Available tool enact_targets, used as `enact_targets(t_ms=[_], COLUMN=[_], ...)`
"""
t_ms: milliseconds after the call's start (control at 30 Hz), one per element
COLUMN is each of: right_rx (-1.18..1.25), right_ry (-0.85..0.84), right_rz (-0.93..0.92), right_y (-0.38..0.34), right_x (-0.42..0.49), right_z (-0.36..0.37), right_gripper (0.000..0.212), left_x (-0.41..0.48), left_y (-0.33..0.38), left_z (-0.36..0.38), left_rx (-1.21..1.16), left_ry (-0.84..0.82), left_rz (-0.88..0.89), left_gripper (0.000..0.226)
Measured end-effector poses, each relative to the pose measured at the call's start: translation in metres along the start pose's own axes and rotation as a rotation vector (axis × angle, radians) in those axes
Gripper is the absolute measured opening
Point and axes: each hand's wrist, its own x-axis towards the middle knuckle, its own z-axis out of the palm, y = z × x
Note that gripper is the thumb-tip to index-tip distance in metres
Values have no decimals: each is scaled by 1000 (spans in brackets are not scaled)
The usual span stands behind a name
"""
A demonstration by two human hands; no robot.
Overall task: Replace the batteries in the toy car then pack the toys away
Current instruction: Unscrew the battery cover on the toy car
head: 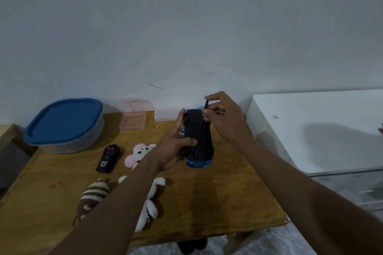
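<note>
A blue toy car (200, 141) is held upside down above the wooden table (217, 192), its black underside facing me. My left hand (176, 147) grips its left side. My right hand (219, 114) pinches a thin dark screwdriver (205, 107), whose tip touches the car's underside near the far end. On the table to the left lie a black remote control (108, 158), a pink and white plush (138, 154), a striped brown plush (93, 194) and a white plush (152, 207) partly hidden by my left forearm.
A grey tub with a blue lid (64, 125) stands at the table's back left. A clear pink box (133, 116) sits against the wall. A white cabinet (321, 130) stands close to the table's right edge.
</note>
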Motion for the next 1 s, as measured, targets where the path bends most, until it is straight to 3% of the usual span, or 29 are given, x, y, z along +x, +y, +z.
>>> enact_targets(t_ms=[333,1000], right_rx=[-147,-220], right_ry=[46,104], right_rz=[-102,-117], right_y=[3,0], right_x=[3,-1], right_z=[5,8], right_gripper=[20,22], left_x=[4,-2], left_y=[-2,-4], left_z=[3,7], left_rx=[-38,-61], left_ry=[29,62], left_rz=[-23,-32], left_gripper=[97,98])
